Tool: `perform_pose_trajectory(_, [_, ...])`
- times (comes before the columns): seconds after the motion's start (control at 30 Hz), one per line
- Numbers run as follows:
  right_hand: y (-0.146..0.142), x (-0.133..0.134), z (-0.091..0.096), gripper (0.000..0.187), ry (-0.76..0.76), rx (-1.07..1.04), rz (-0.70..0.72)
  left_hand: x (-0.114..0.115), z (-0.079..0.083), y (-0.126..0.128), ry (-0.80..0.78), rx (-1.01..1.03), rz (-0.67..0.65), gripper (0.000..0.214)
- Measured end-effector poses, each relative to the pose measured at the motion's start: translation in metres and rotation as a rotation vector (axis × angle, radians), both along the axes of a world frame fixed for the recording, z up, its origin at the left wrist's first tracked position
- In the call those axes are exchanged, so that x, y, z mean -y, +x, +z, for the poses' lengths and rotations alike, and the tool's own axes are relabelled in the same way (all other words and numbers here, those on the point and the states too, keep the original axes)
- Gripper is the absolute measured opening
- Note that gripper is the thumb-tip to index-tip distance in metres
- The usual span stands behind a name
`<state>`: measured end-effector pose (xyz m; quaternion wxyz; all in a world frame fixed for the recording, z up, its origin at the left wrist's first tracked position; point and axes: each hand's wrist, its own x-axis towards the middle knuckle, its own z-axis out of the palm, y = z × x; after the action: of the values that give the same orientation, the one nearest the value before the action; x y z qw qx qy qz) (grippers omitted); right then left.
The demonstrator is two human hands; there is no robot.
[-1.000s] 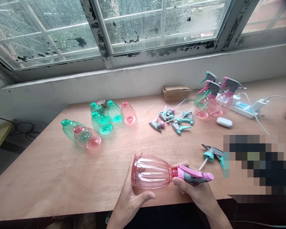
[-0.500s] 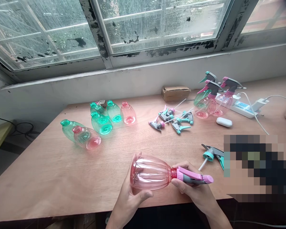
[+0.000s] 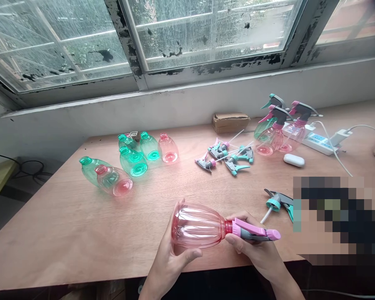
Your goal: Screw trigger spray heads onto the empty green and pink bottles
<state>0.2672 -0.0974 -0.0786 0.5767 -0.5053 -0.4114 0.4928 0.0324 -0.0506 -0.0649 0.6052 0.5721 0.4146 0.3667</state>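
Observation:
A clear pink spray bottle (image 3: 198,226) lies sideways in the air above the table's front edge, its base to the left. My left hand (image 3: 171,254) is wrapped round the base end, thumb along the near side. At the neck, my right hand (image 3: 253,246) grips the pink collar of the spray head (image 3: 256,230), which is on the bottle's mouth. Whether the collar is fully tight cannot be told. To the right of my hands lies a loose teal and grey spray head (image 3: 276,203) with its tube, partly covered by a blurred patch.
Several green and pink bottles, including a pink bottle (image 3: 168,148), are at the left. Loose spray heads (image 3: 234,166) lie mid-table. Behind them sits a cardboard box (image 3: 231,122). Assembled spray bottles (image 3: 270,139), a white case (image 3: 294,160) and a power strip (image 3: 321,143) are at the right.
Almost nothing differs. The bottle and both hands have shifted very slightly to the right, with the same grip.

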Motion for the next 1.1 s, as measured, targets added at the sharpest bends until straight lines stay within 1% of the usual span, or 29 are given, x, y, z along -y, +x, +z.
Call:
perform_pose_trajectory(0.2, [-0.0002, 0.0, -0.0013, 0.028, -0.025, -0.04, -0.015, 0.0019, -0.0027, 0.0007, 0.026, -0.034, 0.042, 0.099])
perform_pose_trajectory(0.27, [-0.0002, 0.0003, -0.0016, 0.026, -0.022, -0.046, -0.008, 0.0029, -0.0033, 0.0007, 0.02, -0.036, 0.052, 0.103])
perform_pose_trajectory(0.33, [-0.0003, 0.0006, -0.0013, 0.025, -0.014, -0.046, -0.002, 0.0027, -0.003, 0.0002, 0.006, -0.028, 0.026, 0.107])
perform_pose_trajectory(0.43, [-0.0002, 0.0007, -0.0005, 0.024, -0.002, -0.038, -0.002, 0.0009, -0.0015, -0.0007, -0.011, 0.006, -0.013, 0.102])
perform_pose_trajectory(0.6, [0.0001, 0.0005, -0.001, 0.024, -0.007, -0.052, -0.006, 0.0005, 0.0, 0.0002, 0.025, -0.025, 0.007, 0.104])
perform_pose_trajectory(0.67, [-0.0001, 0.0003, -0.0016, 0.027, -0.023, -0.062, -0.005, 0.0015, -0.0002, 0.0008, 0.016, -0.025, 0.028, 0.1])
perform_pose_trajectory(0.73, [-0.0004, 0.0002, -0.0021, 0.029, -0.029, -0.06, -0.006, 0.0024, -0.0006, 0.0009, 0.006, -0.025, 0.045, 0.102])
perform_pose_trajectory(0.83, [-0.0003, 0.0, -0.0024, 0.03, -0.024, -0.015, -0.002, 0.0017, -0.0012, -0.0001, -0.001, -0.019, 0.021, 0.108])
perform_pose_trajectory(0.93, [0.0, -0.0002, -0.0018, 0.033, -0.038, 0.027, 0.002, -0.0004, -0.0019, -0.0008, -0.032, 0.008, 0.005, 0.104])
perform_pose_trajectory(1.1, [-0.0008, -0.0003, 0.0006, 0.032, -0.036, -0.001, -0.006, -0.0007, -0.0029, 0.0005, 0.008, -0.022, 0.023, 0.109])
